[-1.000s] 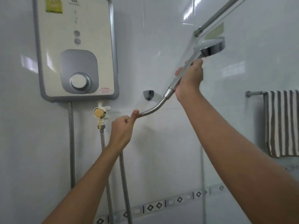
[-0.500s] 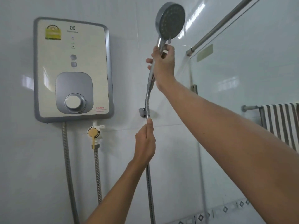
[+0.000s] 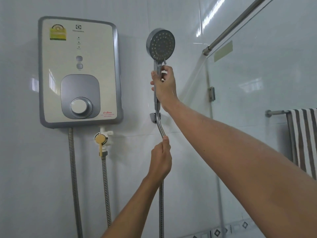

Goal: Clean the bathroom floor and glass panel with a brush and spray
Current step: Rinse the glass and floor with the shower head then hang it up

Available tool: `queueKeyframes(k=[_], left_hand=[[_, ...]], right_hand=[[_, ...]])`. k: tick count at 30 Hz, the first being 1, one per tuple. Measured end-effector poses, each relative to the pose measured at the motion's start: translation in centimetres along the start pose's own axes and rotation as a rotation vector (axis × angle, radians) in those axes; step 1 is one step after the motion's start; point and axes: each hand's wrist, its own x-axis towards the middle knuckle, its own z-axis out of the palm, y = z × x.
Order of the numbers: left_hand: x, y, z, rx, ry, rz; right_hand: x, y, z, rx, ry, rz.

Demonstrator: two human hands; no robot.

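A chrome shower head [image 3: 160,44] stands upright against the white wall, its nozzle face turned toward me. My right hand [image 3: 163,86] grips its handle just below the head. The handle's lower end sits at the small grey wall bracket [image 3: 152,117]. A metal hose [image 3: 160,129] runs down from there, and my left hand [image 3: 161,162] is closed around it a little under the bracket. The glass panel [image 3: 257,100] stands to the right, with a hinge clip on its edge. No brush or spray bottle is in view.
A white and grey water heater [image 3: 78,71] hangs on the wall at left, with a yellow valve [image 3: 101,140] and two hoses beneath it. A metal rail [image 3: 236,23] runs above the glass. A striped towel [image 3: 303,140] hangs on a bar at far right.
The shower head swung from pointing at the glass to upright, then came down to the wall bracket. My left hand slid along the hose to just below the bracket.
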Motion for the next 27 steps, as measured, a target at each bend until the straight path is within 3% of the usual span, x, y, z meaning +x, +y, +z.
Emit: queueKeyframes(k=[14,20,27], left_hand=[[-1.3,-1.8,0.9,0.024,-0.022,-0.098],[-1.5,-3.4,0.8,0.054,-0.038,-0.223],[-5.7,-6.5,-1.8,0.301,-0.173,-0.122]], right_hand=[[-2.0,3.5,-0.7,0.042,-0.05,0.106],[-2.8,3.6,-0.6,-0.043,-0.044,0.144],[-11.3,4.7,-1.5,-0.123,-0.042,0.121]])
